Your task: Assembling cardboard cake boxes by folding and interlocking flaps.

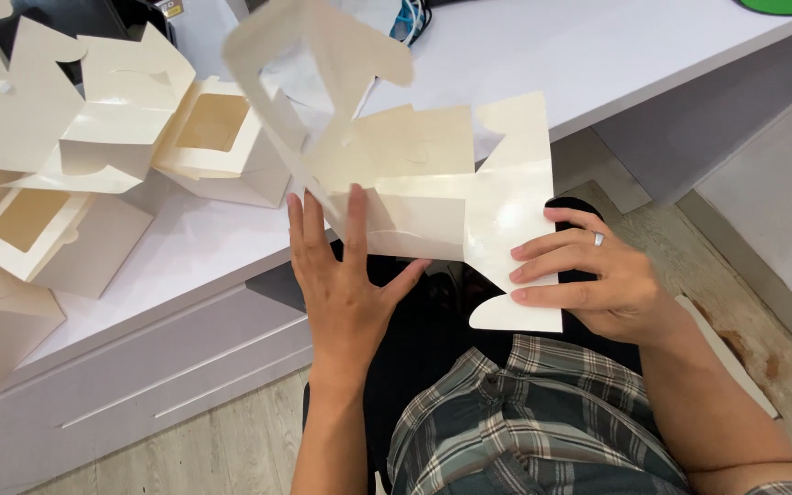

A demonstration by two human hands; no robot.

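Note:
A white cardboard box blank [433, 174], partly folded with loose flaps and a window cut-out, hangs in the air over my lap in front of the desk. My left hand [346, 275] is flat against its near wall, fingers spread and pointing up. My right hand [588, 275], with a ring on one finger, grips the long glossy right flap between fingers and thumb. The upper flap near the top is blurred.
A white desk [194, 247] runs along the left and top, with a pile of finished white window boxes [93, 147] on it. Grey desk panels [139, 367], a wood-look floor [744, 312], and my plaid shorts [524, 422] lie below.

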